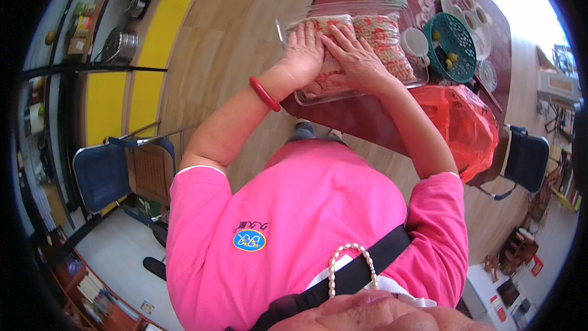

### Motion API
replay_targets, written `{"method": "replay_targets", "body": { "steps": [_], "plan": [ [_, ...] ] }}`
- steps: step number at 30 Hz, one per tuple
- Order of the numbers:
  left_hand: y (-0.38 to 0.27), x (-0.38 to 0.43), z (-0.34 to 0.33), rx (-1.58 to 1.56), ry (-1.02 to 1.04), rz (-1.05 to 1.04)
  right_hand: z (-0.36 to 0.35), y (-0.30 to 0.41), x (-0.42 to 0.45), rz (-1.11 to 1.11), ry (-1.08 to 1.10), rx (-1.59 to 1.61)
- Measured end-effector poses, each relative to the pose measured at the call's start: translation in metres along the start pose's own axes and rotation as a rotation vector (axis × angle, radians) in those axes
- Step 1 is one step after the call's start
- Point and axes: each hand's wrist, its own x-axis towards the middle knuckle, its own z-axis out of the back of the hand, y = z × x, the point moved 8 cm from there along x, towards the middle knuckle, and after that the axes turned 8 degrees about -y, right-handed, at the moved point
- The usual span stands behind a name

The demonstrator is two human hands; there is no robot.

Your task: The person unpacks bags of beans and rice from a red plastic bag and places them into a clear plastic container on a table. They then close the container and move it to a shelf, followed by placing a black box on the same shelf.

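Note:
My left hand (pixel 305 53), with a red bangle on the wrist, lies flat on a clear plastic bag with red print (pixel 333 76), filled with pale and reddish contents. On the same bag my right hand (pixel 357 57) rests palm down, fingers spread, its fingertips close to my left hand's. A second printed bag (pixel 386 41) of pale, grain-like pieces is beside it to the right. Both bags lie in a clear plastic tray (pixel 317 97) at the table's edge. My palms hide part of the first bag, and neither hand grips anything.
On the dark red table (pixel 367 117) stand a white round container (pixel 415 42), a green perforated basket (pixel 468 48) with yellow fruit, a white compartment dish (pixel 482 39) and a red plastic bag (pixel 459 124). A clear-lidded box is beyond the tray. Chairs (pixel 101 177) stand left and right.

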Motion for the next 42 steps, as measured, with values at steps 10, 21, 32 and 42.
{"method": "replay_targets", "body": {
  "steps": [10, 21, 32, 42],
  "plan": [
    [-0.02, -0.023, 0.027, -0.195, -0.264, -0.177, 0.041, 0.013, -0.085, -0.179, -0.557, 0.355],
    [-0.041, 0.033, 0.008, -0.138, -0.353, -0.048, 0.01, -0.01, -0.195, -0.721, -0.584, 0.742],
    [-0.046, 0.03, 0.016, -0.064, -0.32, -0.006, 0.104, -0.064, -0.162, -0.366, -0.809, 0.736],
    [-0.054, -0.019, 0.038, -0.513, -0.271, -0.129, 0.131, -0.217, 0.011, -0.389, -0.83, 0.809]
  ]
}}
